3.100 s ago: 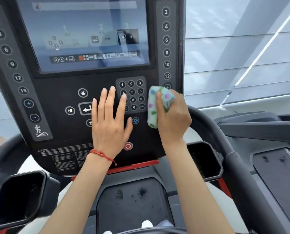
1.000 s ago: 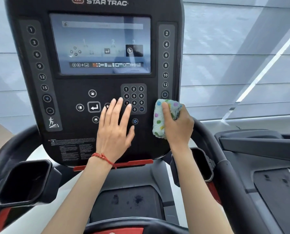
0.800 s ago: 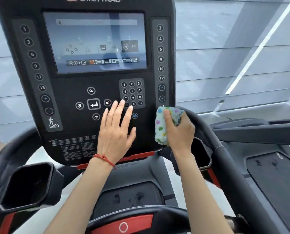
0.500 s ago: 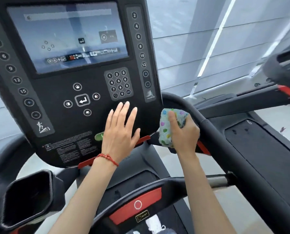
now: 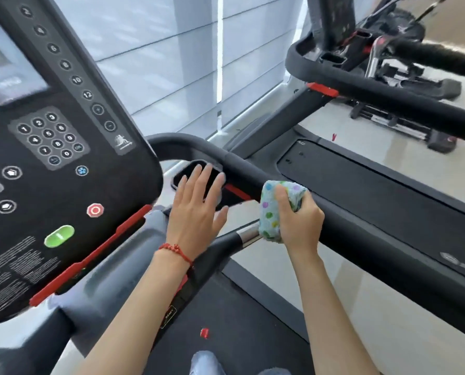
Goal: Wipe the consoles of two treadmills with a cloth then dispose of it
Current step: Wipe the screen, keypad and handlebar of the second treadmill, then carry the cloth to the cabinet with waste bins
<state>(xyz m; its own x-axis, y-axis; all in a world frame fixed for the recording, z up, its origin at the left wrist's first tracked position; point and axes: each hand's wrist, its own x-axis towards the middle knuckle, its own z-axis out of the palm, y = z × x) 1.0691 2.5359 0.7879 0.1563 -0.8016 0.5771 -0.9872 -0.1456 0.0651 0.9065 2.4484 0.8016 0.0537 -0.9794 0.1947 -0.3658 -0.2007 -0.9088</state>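
Note:
The black treadmill console point(image 5: 63, 190) with keypad, red stop button and green button fills the left of the view. My right hand point(image 5: 299, 223) grips a folded light-blue cloth with coloured dots point(image 5: 273, 209), held off the console, just in front of the right handrail point(image 5: 342, 226). My left hand point(image 5: 197, 209), with a red bracelet at the wrist, is flat with fingers spread and holds nothing. It hovers over the cup holder point(image 5: 196, 180) to the right of the console. A second treadmill point(image 5: 388, 101) stands to the right; only the dark back of its console point(image 5: 331, 20) shows, at the top edge.
Window blinds point(image 5: 185, 63) run behind the machines. The second treadmill's belt point(image 5: 375, 190) lies beyond the handrail. An exercise bike frame point(image 5: 415, 69) stands at the far right on pale floor. A small red clip point(image 5: 204, 332) lies on the belt below me.
The view has swung right, pushing the console to the left. Both hands have come off the console face and moved right, my right hand still carrying the cloth toward the handrail.

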